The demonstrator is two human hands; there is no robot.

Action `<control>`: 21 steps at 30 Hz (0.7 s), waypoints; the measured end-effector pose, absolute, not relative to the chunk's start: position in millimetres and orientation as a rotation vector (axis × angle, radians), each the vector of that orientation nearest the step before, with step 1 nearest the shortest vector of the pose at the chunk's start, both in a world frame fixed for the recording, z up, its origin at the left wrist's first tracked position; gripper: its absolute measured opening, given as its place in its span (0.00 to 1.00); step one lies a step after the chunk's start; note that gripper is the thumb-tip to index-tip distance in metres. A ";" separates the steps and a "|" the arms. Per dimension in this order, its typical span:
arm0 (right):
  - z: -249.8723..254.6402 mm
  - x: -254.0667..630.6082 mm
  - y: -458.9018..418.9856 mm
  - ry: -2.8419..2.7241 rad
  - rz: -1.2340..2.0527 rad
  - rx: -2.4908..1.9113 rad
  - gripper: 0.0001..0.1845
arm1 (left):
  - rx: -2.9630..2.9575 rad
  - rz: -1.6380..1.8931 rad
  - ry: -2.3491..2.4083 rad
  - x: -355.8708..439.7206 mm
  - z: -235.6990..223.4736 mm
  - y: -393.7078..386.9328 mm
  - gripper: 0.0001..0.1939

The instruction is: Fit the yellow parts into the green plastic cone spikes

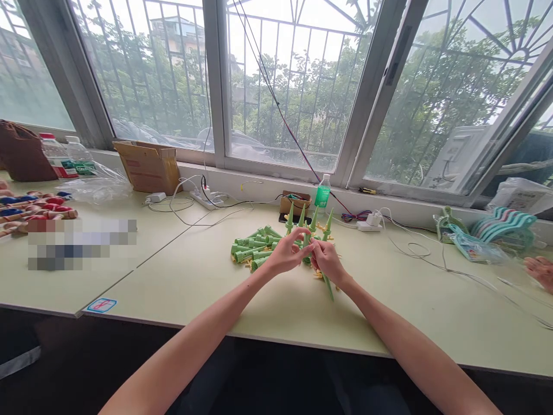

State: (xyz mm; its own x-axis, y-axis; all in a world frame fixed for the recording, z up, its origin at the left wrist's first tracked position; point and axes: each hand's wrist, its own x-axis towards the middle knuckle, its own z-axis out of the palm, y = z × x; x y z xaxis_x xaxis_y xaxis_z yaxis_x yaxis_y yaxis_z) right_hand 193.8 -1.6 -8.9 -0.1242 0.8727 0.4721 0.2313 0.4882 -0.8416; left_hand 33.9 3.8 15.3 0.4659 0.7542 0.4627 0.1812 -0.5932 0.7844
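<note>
My left hand (pixel 287 255) has its thumb and fingers curled round a green spiked plastic piece (pixel 307 238). My right hand (pixel 329 260) meets it there, fingers pinched together; what they hold is hidden. Several more green spiked pieces with yellow parts, such as one green spike (pixel 328 225), stand just behind my hands. Below my right hand a green point (pixel 329 290) sticks out toward me; whether it is held cannot be told. Left of my hands lies a pile of green tubes (pixel 246 253) with yellow bits.
Behind the pieces stand a small cardboard box (pixel 294 203) and a green bottle (pixel 322 193). White cables (pixel 444 267) cross the table's right side near turquoise hangers (pixel 503 233). Another person's hand (pixel 541 271) shows at the right edge. Wooden toys (pixel 43 210) lie far left.
</note>
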 end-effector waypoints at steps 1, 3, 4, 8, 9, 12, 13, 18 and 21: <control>-9.0 193.8 -1.7 -1.641 0.725 -0.966 0.26 | 2.048 1.100 0.775 33.9 15.6 3.4 0.22; -9.2 193.7 -2.0 -1.653 0.707 -0.975 0.26 | 2.051 1.104 0.776 34.0 16.2 2.6 0.22; -9.2 193.7 -2.3 -1.660 0.696 -0.981 0.26 | 2.054 1.106 0.776 34.0 16.5 2.2 0.22; -8.5 193.9 -3.7 -1.679 0.664 -1.004 0.26 | 2.064 1.106 0.789 33.6 17.7 0.6 0.22; -8.1 194.0 -4.1 -1.682 0.658 -1.008 0.26 | 2.067 1.103 0.794 33.4 17.9 0.3 0.22; -6.7 193.9 -5.3 -1.692 0.652 -1.022 0.26 | 2.080 1.098 0.804 33.1 18.4 -0.2 0.22; -6.1 193.7 -5.8 -1.696 0.654 -1.026 0.26 | 2.083 1.098 0.806 33.1 18.5 -0.3 0.22; -3.8 192.6 -8.3 -1.706 0.633 -1.047 0.27 | 2.097 1.109 0.802 33.7 19.2 -0.4 0.21; -3.2 192.0 -9.5 -1.708 0.627 -1.054 0.27 | 2.098 1.116 0.799 33.8 19.7 -0.5 0.21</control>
